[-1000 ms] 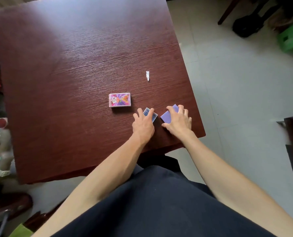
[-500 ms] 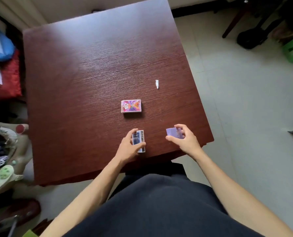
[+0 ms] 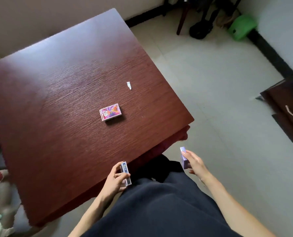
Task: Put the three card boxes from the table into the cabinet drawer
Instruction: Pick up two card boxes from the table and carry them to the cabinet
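The left hand [image 3: 115,179] is gripping a blue card box [image 3: 125,173] on edge at the desk's [image 3: 60,93] near edge. The right hand [image 3: 194,164] is clasping a purple card box [image 3: 183,159] beyond the desk corner. A pink card box [image 3: 110,112] is lying flat mid-desk.

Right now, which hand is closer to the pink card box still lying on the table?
Left. The left hand, holding a blue box, is at the table's near edge below the pink card box. The right hand, holding a purple box, is off the table's corner, farther away.

Both held card boxes [image 3: 125,173] edge-on, blurred, prints perhaps unreadable; cabinet [image 3: 289,106] edge-cropped.
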A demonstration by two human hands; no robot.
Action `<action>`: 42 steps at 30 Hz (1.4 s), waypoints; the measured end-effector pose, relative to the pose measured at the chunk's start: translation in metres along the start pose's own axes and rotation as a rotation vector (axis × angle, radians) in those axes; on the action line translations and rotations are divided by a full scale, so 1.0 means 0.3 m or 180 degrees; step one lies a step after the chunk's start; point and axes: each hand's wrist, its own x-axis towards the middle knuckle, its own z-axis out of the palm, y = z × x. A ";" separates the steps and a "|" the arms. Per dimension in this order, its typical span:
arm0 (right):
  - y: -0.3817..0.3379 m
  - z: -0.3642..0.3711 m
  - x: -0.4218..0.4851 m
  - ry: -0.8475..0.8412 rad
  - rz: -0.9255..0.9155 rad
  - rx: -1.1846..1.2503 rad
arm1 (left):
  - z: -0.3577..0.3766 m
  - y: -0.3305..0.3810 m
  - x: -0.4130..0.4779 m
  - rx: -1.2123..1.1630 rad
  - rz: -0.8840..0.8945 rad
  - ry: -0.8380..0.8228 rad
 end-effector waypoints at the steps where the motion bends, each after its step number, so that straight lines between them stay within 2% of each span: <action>1: 0.031 -0.014 -0.020 0.0082 0.0032 0.0152 | 0.015 0.024 0.014 0.0156 0.0045 -0.0095; 7: 0.273 -0.108 -0.136 0.0594 0.0313 0.1478 | 0.195 0.197 0.086 0.0878 0.0238 -0.0689; 14: 0.553 -0.262 -0.261 0.1143 0.0464 0.2567 | 0.556 0.292 0.092 0.1783 0.0357 -0.1258; 20: 0.808 -0.470 -0.327 0.1302 0.0399 0.2960 | 0.936 0.205 0.063 0.2223 0.0307 -0.1464; 25: 0.937 -0.643 -0.364 0.1410 0.0394 0.3250 | 1.237 0.130 0.020 0.2273 0.0205 -0.1577; 33: 1.009 -0.862 -0.365 0.1597 0.0361 0.3749 | 1.580 0.111 -0.047 0.2560 0.0243 -0.1745; 42: 0.981 -1.154 -0.207 0.1687 0.0755 0.4151 | 1.890 0.247 0.076 0.2726 0.0114 -0.1687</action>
